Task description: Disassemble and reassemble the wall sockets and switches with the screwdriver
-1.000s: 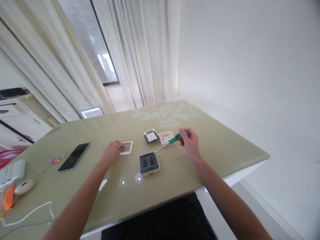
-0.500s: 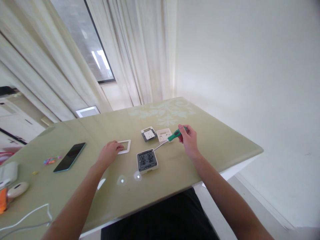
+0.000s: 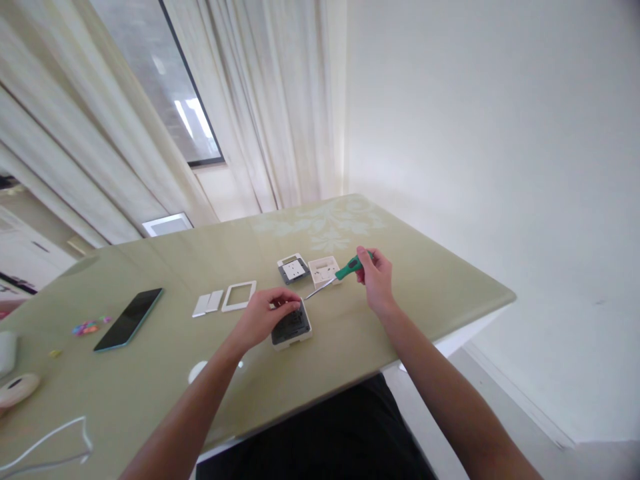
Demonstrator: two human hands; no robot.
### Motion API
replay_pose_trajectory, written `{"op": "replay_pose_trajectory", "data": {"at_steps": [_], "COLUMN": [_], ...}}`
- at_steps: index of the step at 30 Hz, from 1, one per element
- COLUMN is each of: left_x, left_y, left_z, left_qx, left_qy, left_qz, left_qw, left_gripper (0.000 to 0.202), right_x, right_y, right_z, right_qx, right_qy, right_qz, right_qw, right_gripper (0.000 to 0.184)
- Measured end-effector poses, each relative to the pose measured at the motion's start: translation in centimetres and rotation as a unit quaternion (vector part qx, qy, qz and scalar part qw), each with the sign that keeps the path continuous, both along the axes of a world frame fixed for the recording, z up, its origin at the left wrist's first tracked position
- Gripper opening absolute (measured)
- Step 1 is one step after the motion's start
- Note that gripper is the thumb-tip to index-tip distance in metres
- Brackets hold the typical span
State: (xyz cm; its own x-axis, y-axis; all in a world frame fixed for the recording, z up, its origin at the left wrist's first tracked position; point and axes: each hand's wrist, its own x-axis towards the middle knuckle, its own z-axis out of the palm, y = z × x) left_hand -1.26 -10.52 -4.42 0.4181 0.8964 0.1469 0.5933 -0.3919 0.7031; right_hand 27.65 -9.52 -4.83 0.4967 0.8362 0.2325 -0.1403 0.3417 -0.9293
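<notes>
My right hand (image 3: 376, 277) is closed round the green handle of a screwdriver (image 3: 349, 268). Its metal shaft slants down to the left, the tip by the far right corner of a wall switch (image 3: 293, 330). That switch has a dark grey mechanism in a white box. Over its far left part lies my left hand (image 3: 270, 312), thumb and fingers closed together at the far edge and hiding some of the mechanism. Left of this hand are a white square frame (image 3: 227, 299) and two white rocker plates (image 3: 207, 303).
Behind the switch sit a socket module (image 3: 294, 269) and a white back box (image 3: 324, 270). Further left lie a phone (image 3: 129, 320), small colourful pieces (image 3: 86, 327), a white cable (image 3: 47, 443) and a pale rounded object (image 3: 19, 390). A wall stands right of the table (image 3: 400, 320).
My left hand has left the white frame and moved right onto the wall switch, uncovering the rocker plates. My right hand keeps the screwdriver at the switch's corner.
</notes>
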Motion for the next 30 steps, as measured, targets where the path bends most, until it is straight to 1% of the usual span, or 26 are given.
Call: {"op": "replay_pose_trajectory", "data": {"at_steps": [2,5,12,18,26,30], "left_x": [0.7,0.9,1.4,1.7,1.3,1.4], "left_y": [-0.3,-0.4,-0.9,-1.3,-1.6,-1.8], "left_z": [0.2,0.4,0.6,0.4,0.7,1.0], "left_qx": [-0.009,-0.015,-0.014,-0.007,0.035,0.051], "left_qy": [-0.012,-0.016,0.009,0.024,0.047,0.076], "left_qz": [-0.004,-0.002,0.014,0.014,-0.014,-0.013], "left_qw": [1.000,1.000,1.000,1.000,0.998,0.996], "left_gripper": [0.025,0.024,0.027,0.025,0.016,0.018], "right_x": [0.1,0.1,0.2,0.2,0.2,0.2], "right_y": [0.0,0.0,0.0,0.0,0.0,-0.1], "right_z": [0.0,0.1,0.0,0.1,0.1,0.1], "right_qx": [0.002,0.004,0.008,0.009,0.010,0.009], "right_qy": [0.003,0.007,0.015,0.016,0.019,0.020], "right_qz": [-0.002,-0.002,-0.003,-0.007,-0.012,-0.013], "right_qw": [1.000,1.000,1.000,1.000,1.000,1.000], "right_gripper": [0.059,0.059,0.057,0.060,0.060,0.059]}}
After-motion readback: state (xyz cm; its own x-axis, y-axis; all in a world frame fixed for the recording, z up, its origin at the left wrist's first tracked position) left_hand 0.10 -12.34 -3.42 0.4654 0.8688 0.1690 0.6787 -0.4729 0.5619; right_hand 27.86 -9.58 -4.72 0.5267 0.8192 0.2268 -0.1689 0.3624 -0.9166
